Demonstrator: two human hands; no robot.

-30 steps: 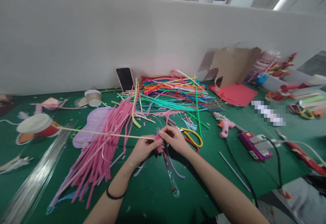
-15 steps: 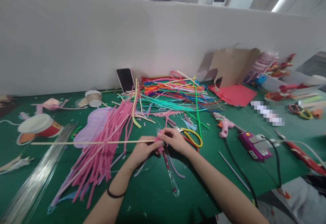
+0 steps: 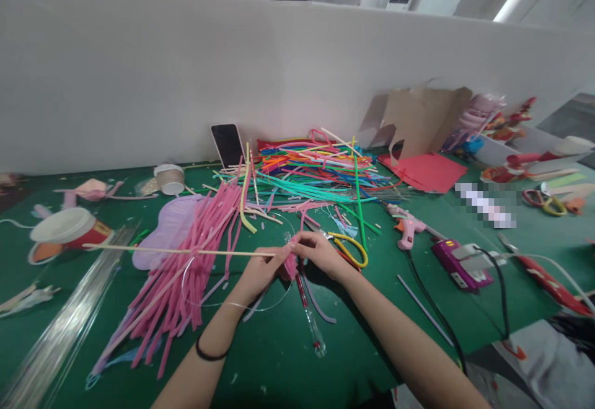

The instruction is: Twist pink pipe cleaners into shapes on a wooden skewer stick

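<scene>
My left hand (image 3: 264,266) pinches a small pink fuzzy piece (image 3: 290,266), seemingly shaped from pipe cleaner. A long pale thin stick (image 3: 242,253) runs leftward from these fingers, above the pile of pink pipe cleaners (image 3: 211,223). At the upper edge of the pink piece, the thumb and fingertips of my right hand (image 3: 318,254) are closed together. A clear thin line (image 3: 279,302) loops below my left hand and over that wrist. Under the hands lies a narrow clear-wrapped red item (image 3: 309,319). Yellow-handled scissors (image 3: 356,248) rest just behind my right hand.
A heap of multicoloured pipe cleaners (image 3: 311,170) sits against the white partition, beside a propped phone (image 3: 227,145). To the right are a pink glue gun (image 3: 409,230), a purple power strip (image 3: 458,266) and cables. Clear strips (image 3: 77,316) and a paper cup (image 3: 90,230) are on the left.
The pale stick has shifted right and its far end has risen. The pink piece has turned between my fingers, showing more of its lower part. The clear loop has swung lower.
</scene>
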